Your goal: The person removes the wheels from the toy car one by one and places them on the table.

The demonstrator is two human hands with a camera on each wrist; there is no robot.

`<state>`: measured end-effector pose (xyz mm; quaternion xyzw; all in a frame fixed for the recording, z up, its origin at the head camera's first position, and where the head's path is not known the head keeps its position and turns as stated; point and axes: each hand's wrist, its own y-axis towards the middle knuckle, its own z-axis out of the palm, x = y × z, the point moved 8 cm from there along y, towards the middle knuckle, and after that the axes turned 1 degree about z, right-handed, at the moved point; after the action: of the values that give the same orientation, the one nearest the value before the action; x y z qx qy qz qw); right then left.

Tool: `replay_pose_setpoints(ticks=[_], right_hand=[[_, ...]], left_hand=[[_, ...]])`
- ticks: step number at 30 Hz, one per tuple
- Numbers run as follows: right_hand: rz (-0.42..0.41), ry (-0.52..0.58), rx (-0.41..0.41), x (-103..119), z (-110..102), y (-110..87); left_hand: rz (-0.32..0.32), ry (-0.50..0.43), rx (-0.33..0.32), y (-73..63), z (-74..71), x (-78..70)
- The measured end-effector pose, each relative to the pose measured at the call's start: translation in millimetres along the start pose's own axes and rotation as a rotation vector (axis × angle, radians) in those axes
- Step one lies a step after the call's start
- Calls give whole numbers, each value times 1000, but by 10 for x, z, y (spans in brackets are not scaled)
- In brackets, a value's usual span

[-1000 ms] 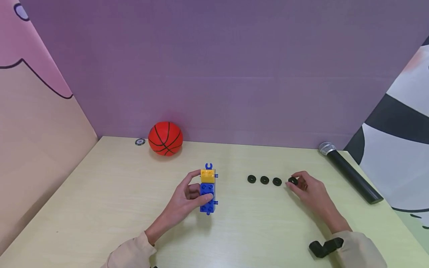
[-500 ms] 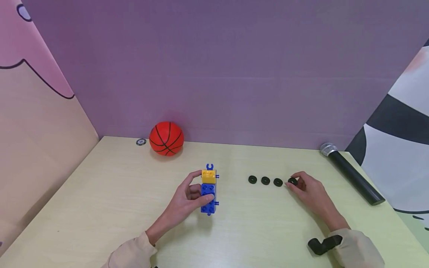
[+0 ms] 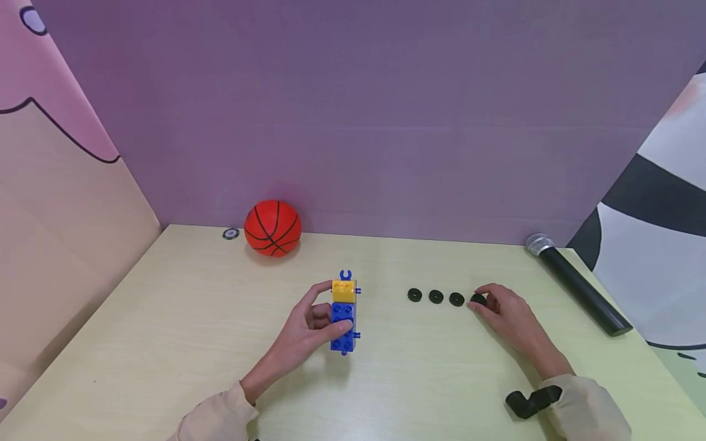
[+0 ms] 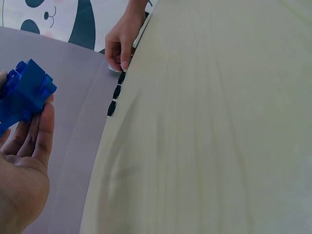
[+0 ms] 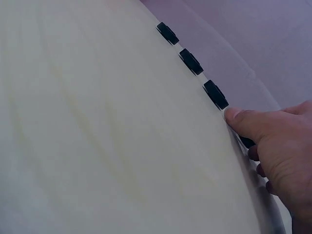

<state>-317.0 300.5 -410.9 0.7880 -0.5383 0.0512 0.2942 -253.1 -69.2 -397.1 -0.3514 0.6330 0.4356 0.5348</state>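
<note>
My left hand (image 3: pixel 300 334) grips a toy vehicle body of joined building blocks, thumb across its blue block (image 3: pixel 336 345) and index finger at the yellow block (image 3: pixel 344 291). Blue axle pegs stick out of its right side, and a blue hook tops it. In the left wrist view the blue block (image 4: pixel 31 87) shows above the palm. Over the table, my right hand (image 3: pixel 513 318) pinches a small black toy wheel (image 3: pixel 478 299) between thumb and index finger. Left of it lie three similar wheels (image 3: pixel 436 296) in a row; the right wrist view shows them edge-on.
On the table (image 3: pixel 220 343), a red toy basketball (image 3: pixel 273 228) sits at the back left beside a small round disc (image 3: pixel 231 233). A black microphone (image 3: pixel 579 285) lies along the right edge. A purple panel (image 3: pixel 375 122) rises behind the table.
My right hand has shifted slightly left with its wheel, closer to the row. The left hand holds the block body nearly still.
</note>
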Motion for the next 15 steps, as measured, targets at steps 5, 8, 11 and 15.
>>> replay_pose_setpoints(ticks=[5,8,11,15], right_hand=[[-11,-3,-1,10,5,3],[-2,-7,5,6,8,2],[9,-10,12,5,8,5],[9,-15,12,5,10,8]], left_hand=[[4,1,0,-2,7,-7],[1,2,0,-4,6,-3],[-1,6,-1,-6,5,2],[-1,11,-4,-7,3,4]])
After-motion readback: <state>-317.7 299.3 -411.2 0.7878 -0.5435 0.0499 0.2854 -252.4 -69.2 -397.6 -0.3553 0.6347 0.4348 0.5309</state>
